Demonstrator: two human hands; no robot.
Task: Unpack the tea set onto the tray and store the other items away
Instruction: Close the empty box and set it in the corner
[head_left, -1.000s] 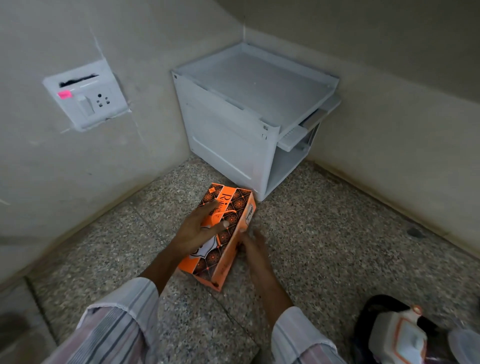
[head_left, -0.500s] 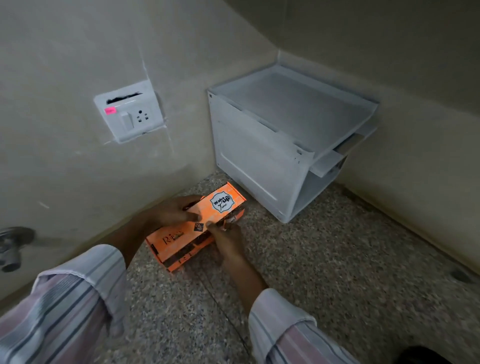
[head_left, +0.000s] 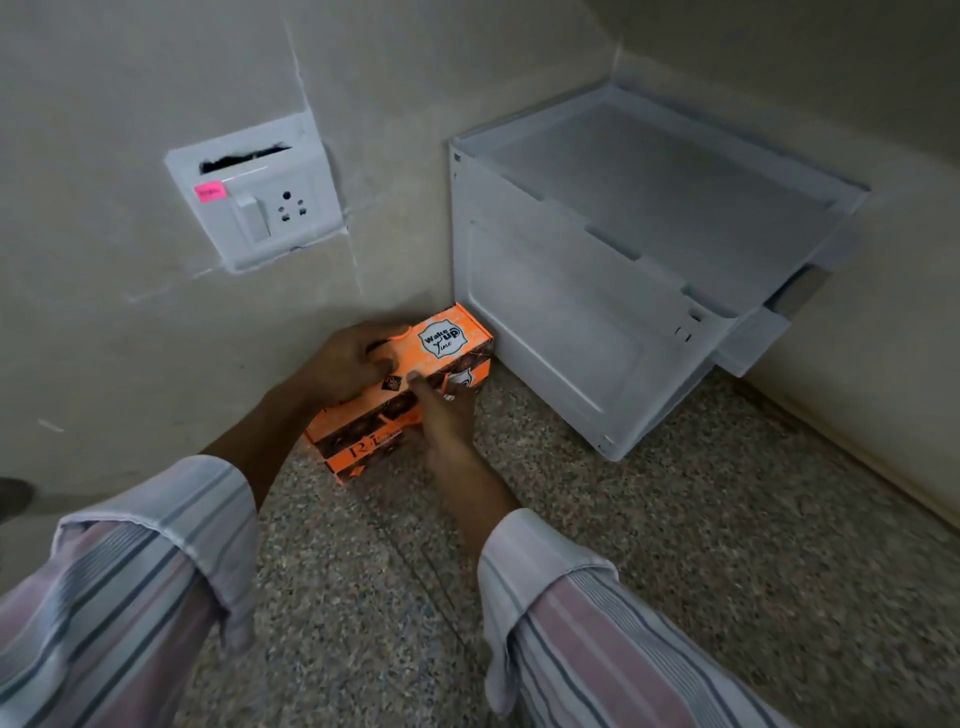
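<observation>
box sits on the floor against the wall, just left of the storage unit; socket plate up on the wall above it.

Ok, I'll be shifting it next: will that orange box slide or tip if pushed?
The box lies on its long side on the speckled floor, so it probably slides rather than tips. It looks like thin card, so it may dent under the fingers.
</observation>
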